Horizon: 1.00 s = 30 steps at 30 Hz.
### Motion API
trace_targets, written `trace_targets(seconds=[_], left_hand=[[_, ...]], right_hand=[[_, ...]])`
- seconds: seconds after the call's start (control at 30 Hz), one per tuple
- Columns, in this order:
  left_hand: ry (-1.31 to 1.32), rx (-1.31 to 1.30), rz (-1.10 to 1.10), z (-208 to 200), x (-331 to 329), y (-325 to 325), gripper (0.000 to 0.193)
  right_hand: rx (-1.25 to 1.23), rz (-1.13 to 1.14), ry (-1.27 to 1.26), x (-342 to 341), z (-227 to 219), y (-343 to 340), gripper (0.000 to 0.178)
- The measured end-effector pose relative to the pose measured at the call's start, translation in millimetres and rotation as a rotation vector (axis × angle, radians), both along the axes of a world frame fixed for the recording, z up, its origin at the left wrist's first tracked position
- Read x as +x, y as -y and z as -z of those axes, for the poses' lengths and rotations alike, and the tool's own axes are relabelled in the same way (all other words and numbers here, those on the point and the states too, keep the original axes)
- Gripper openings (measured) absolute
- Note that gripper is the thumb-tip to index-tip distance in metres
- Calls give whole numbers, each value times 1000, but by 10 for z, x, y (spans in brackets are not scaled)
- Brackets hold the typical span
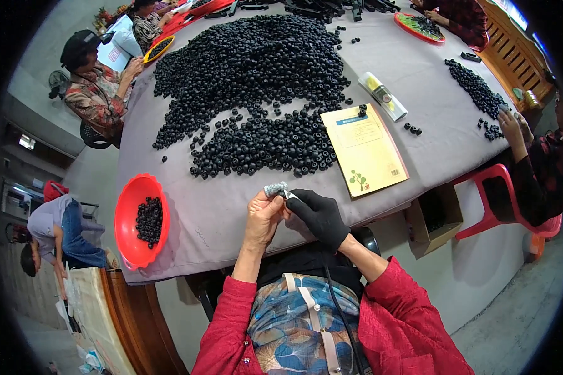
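Close to the table's front edge, my two hands meet. My left hand (266, 215) is bare and closed in a pinch, with a grey speckled wrap (275, 189) at its fingertips, seemingly around a finger. A black glove covers my right hand (319, 215), whose fingers are pinched together against the left fingertips. Between them shows a small whitish bit (289, 195), too small to name. Just beyond lies a broad heap of small black round pieces with holes (269, 144). To the left, a red scalloped bowl (126, 212) contains more such black pieces (149, 222).
Right of my hands lies a yellow booklet (369, 153) with a black piece on it. Behind it is a clear plastic pack (383, 97). Co-workers sit around the cloth-covered table (444, 144). A red stool (503, 200) and cardboard box (435, 219) stand at right.
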<state>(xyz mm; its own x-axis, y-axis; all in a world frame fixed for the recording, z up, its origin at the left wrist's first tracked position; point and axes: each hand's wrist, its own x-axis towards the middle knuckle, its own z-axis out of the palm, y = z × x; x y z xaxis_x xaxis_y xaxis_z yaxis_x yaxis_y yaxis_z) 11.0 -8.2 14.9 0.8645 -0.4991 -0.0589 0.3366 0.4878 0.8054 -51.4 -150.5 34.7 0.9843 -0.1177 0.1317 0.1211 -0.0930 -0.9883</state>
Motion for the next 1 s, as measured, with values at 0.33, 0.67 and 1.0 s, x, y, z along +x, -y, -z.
trace_targets(seconds=[0.33,0.67,1.0], left_hand=[[-34,9,-8,42,-9,-12,14],[-44,45,-30,21,-2,-21,14],[-43,7,-50,71,9,-37,14]], right_hand=[[-5,6,18,-6,-27,0,27],[3,17,-12,-3,-28,-13,29],[27,-45,-83,-14,-106,-2,26]])
